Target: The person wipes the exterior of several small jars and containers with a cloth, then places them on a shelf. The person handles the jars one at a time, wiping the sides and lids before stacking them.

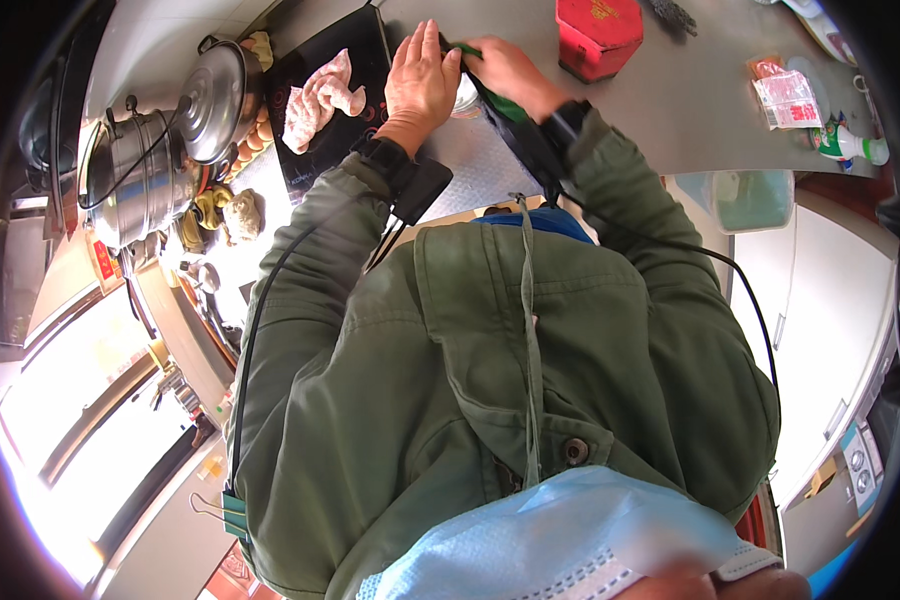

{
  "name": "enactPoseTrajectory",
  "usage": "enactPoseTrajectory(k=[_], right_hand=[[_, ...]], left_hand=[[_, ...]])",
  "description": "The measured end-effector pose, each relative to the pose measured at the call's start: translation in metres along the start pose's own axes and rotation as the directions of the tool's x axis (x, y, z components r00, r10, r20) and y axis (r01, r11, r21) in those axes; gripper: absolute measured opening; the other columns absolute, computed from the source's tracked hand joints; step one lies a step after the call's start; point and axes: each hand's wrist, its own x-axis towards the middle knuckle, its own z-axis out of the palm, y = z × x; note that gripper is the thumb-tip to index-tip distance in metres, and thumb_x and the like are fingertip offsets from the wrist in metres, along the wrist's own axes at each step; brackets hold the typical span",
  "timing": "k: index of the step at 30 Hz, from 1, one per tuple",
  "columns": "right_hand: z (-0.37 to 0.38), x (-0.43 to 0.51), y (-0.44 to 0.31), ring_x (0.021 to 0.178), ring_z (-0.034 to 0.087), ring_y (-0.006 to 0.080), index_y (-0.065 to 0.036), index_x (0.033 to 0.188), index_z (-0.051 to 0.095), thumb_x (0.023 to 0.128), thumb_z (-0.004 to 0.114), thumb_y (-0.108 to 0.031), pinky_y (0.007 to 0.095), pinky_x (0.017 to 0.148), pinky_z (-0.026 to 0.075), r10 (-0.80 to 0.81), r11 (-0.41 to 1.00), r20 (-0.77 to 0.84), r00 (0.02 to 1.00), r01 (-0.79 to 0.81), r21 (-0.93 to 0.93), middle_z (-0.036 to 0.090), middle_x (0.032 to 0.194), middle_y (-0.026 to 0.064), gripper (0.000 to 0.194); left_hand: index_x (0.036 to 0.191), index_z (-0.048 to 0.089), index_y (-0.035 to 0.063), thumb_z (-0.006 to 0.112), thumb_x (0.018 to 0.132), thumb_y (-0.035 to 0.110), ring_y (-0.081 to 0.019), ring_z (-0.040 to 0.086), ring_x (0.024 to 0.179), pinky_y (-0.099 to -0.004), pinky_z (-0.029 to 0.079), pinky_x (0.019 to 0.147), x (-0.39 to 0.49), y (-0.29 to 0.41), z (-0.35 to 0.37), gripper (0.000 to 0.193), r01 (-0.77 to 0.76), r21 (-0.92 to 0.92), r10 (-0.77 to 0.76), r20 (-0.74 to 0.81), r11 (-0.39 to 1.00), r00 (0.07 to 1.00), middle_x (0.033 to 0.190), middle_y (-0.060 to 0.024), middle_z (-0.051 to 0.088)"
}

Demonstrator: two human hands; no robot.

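My left hand [423,79] lies flat, back up, with its fingers stretched out, beside the right edge of a black induction cooktop [360,52]. Its thumb is close to a long black-and-green cloth-like thing [504,105]. My right hand [511,75] is curled around the upper part of that thing, which slants down toward my waist; its exact kind is unclear. Partly hidden between my hands is a pale round item [466,96]. On the cooktop, left of my left hand, lies a crumpled pink-and-white cloth [322,101].
A red hexagonal tin [598,37] stands right of my right hand on the metal counter [690,105]. Further right are a printed packet [787,97] and a plastic bottle [847,144]. Metal pots [139,176] stand at the left. Black cables [746,285] run along both sleeves.
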Motion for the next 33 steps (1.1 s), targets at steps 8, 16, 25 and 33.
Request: enactPoseTrajectory(k=[8,16,25,33], right_hand=[[0.031,-0.052,-0.019,0.083,0.058,0.0353,-0.006,0.100,0.062,0.076,0.061,-0.014,0.0422,0.074,0.046,-0.145,0.981,-0.473,0.869,0.188,0.043,0.061,0.088,0.0181,0.026],[0.018,-0.016,-0.028,0.081,0.058,0.0375,-0.004,0.097,0.063,0.077,0.058,-0.015,0.0434,0.071,0.047,-0.057,0.990,-0.380,0.923,0.103,0.101,0.061,0.084,0.0199,0.023],[0.022,-0.025,-0.029,0.088,0.058,0.0336,-0.006,0.103,0.062,0.078,0.057,-0.015,0.0391,0.077,0.047,0.033,0.984,-0.456,0.889,0.050,0.170,0.063,0.090,0.0167,0.027],[0.036,-0.039,-0.031,0.086,0.057,0.0370,-0.007,0.108,0.060,0.078,0.057,-0.013,0.0429,0.076,0.046,0.046,0.994,-0.503,0.863,-0.092,-0.066,0.060,0.091,0.0194,0.031]], left_hand=[[0.134,0.031,-0.0016,0.036,0.091,0.037,-0.0361,0.032,0.127,-0.0390,0.028,0.105,0.005,0.005,0.000,0.058,0.160,-0.085,-0.160,0.007,0.983,0.987,0.137,-0.0211,0.036],[0.133,0.032,-0.0022,0.037,0.091,0.037,-0.0377,0.031,0.127,-0.0404,0.028,0.105,-0.002,0.005,0.001,0.058,0.096,-0.010,-0.096,-0.015,0.995,0.995,0.136,-0.0234,0.035],[0.131,0.034,-0.0031,0.039,0.091,0.036,-0.0384,0.033,0.125,-0.0405,0.031,0.103,0.000,0.003,0.003,0.056,0.142,0.019,-0.142,-0.022,0.990,0.990,0.135,-0.0246,0.036],[0.130,0.035,-0.0025,0.039,0.090,0.035,-0.0384,0.035,0.124,-0.0411,0.031,0.103,0.000,0.001,0.005,0.055,0.142,0.018,-0.142,-0.027,0.990,0.990,0.135,-0.0238,0.037]])
